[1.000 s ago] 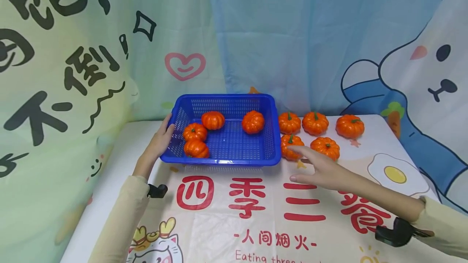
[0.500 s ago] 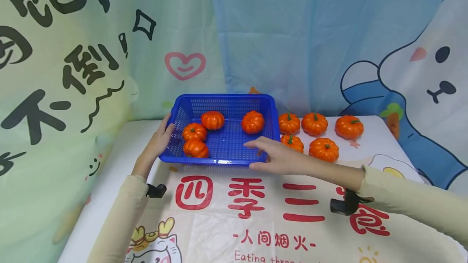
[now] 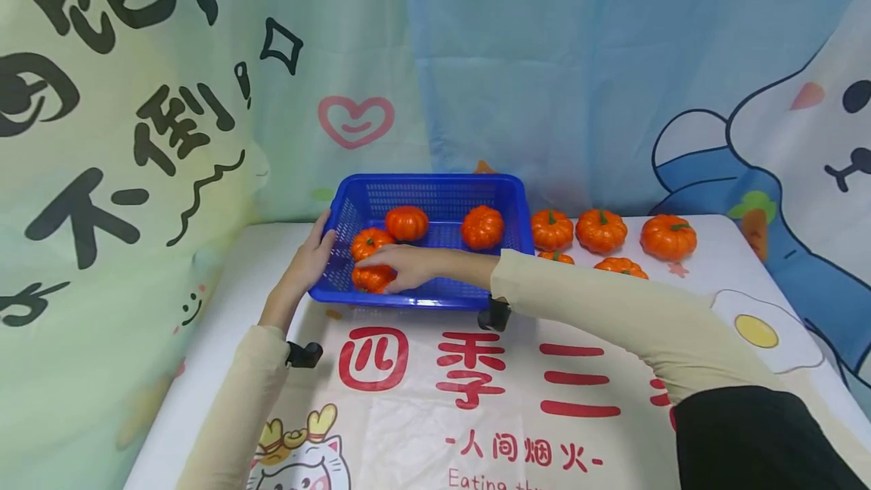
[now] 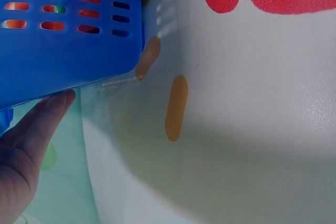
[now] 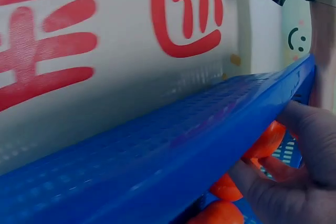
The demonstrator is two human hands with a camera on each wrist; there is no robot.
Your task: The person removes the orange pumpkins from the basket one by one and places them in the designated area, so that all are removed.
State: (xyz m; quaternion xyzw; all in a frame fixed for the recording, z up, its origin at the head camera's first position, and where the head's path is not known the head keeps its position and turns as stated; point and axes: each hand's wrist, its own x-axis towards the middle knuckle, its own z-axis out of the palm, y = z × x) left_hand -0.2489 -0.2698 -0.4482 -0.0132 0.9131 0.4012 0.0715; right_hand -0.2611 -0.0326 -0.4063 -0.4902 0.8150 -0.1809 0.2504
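Observation:
A blue plastic basket (image 3: 435, 301) with mesh sides stands at the back of the table, several small orange pumpkins inside. My left hand (image 3: 313, 252) rests against its left side, straight fingers along the outer wall, as the left wrist view also shows. My right hand (image 3: 404, 267) reaches over the front rim into the basket. Its fingers and thumb are curled round the front-left pumpkin (image 3: 370, 279), partly covering it. Behind that one sit another pumpkin (image 3: 367, 241) and a back-left pumpkin (image 3: 407, 223). A fourth-corner pumpkin (image 3: 482, 227) lies on the right side.
Several more pumpkins (image 3: 602, 231) stand on the table right of the basket, two of them partly hidden by the right sleeve (image 3: 612, 301). A printed tablecloth (image 3: 408, 429) covers the table. Behind it hangs a patterned curtain (image 3: 497, 82).
My right hand has moved left from beside the pumpkins on the table, over the basket, and down to the front-left pumpkin inside. My left hand stays at the basket's side.

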